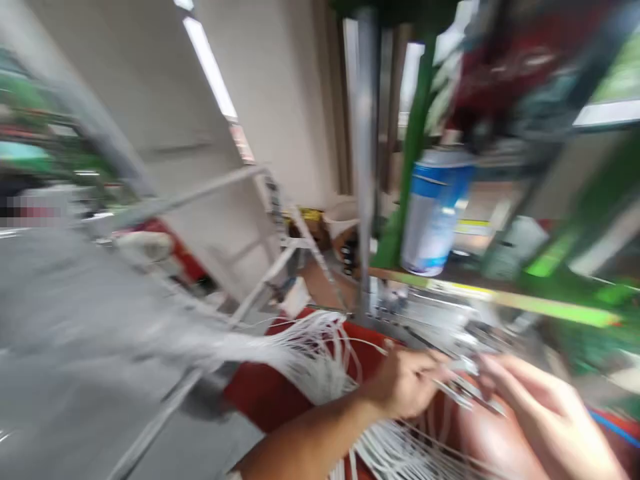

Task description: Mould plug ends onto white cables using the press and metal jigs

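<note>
Blur covers much of the picture. My left hand [407,383] is closed at the lower centre right, its fingers pinched round the end of a thin white cord. Facing it from the right, my right hand [525,393] has its thumb and fingers drawn together near small metal parts [467,387]; what it grips is not clear. A large bundle of white cords [320,367] fans out beneath and left of my left forearm, over a red surface [270,393].
A blue and white spray can [435,210] stands on a shelf with a yellow-green edge [500,300]. Beside it rises a metal post [365,160]. Grey sheeting [100,320] and a metal frame [200,190] fill the left; a white bucket [341,217] is farther back.
</note>
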`<state>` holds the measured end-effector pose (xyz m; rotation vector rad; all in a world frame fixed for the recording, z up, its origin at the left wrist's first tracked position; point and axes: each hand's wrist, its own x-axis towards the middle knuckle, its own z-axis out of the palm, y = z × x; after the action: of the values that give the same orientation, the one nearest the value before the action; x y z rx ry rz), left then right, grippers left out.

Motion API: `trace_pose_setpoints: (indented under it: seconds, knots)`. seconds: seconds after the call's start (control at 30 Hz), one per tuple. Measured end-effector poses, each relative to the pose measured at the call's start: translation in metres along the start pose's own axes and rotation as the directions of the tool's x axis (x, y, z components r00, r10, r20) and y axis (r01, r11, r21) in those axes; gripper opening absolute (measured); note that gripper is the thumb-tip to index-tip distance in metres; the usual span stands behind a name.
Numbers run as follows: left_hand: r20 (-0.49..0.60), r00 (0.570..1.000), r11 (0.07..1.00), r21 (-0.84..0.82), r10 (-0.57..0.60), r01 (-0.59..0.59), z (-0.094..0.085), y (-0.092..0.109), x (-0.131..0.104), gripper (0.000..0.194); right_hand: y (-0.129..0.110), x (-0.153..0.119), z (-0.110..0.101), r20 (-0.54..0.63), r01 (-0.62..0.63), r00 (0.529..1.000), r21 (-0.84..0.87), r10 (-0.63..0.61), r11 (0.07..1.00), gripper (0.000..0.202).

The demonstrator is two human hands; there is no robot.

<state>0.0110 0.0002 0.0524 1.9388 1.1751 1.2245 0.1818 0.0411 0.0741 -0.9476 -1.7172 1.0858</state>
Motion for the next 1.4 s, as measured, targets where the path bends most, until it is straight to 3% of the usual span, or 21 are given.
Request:
trace_pose_setpoints:
  seconds: [0.07,0.17,0.3,0.43,0.53,0.7,0.87,1.03,1.4]
  knots:
    - [-0.033,0.988,0.968,-0.208,-0.153,0.143,-0.006,-0.010,-0.004,0.038,0.010,-0.009,-0.012,0.010,-0.042,0.999,0.027,0.042,0.999,0.044]
    - [0.043,0.962,0.901,-0.341,-0.270,0.268,-0.006,-0.022,-0.008,0.042,0.022,-0.018,-0.015,0.041,-0.061,0.998,0.180,0.055,0.982,0.035]
    - [0.060,0.942,0.874,-0.358,-0.330,0.329,0.004,-0.018,-0.015,0.034,0.025,-0.020,-0.016,0.025,0.015,0.999,0.192,-0.020,0.981,0.029]
    - [-0.066,0.925,0.907,-0.234,-0.375,0.351,0.009,-0.008,-0.019,0.035,0.023,-0.021,-0.025,0.060,0.182,0.982,-0.007,-0.181,0.983,0.027]
    - [-0.181,0.906,0.924,-0.111,-0.382,0.367,0.009,-0.004,-0.019,0.032,0.025,-0.022,-0.027,0.078,0.176,0.981,-0.002,-0.175,0.984,0.024]
    - [-0.129,0.915,0.924,-0.054,-0.382,0.378,0.008,0.000,-0.018,0.033,0.026,-0.023,-0.024,0.101,-0.030,0.995,0.216,0.009,0.976,0.026]
    - [-0.244,0.931,0.938,0.150,-0.271,0.312,0.007,0.002,-0.015,0.031,0.027,-0.020,-0.030,0.049,0.179,0.983,-0.019,-0.178,0.984,0.018]
    - [-0.202,0.958,0.937,0.243,-0.203,0.250,0.000,-0.003,-0.014,0.027,0.031,-0.021,-0.031,0.106,0.334,0.941,-0.122,-0.322,0.935,0.017]
    - [-0.157,0.970,0.937,0.266,-0.188,0.225,-0.005,-0.005,-0.014,0.030,0.038,-0.027,-0.029,0.198,0.405,0.914,-0.363,-0.355,0.839,0.021]
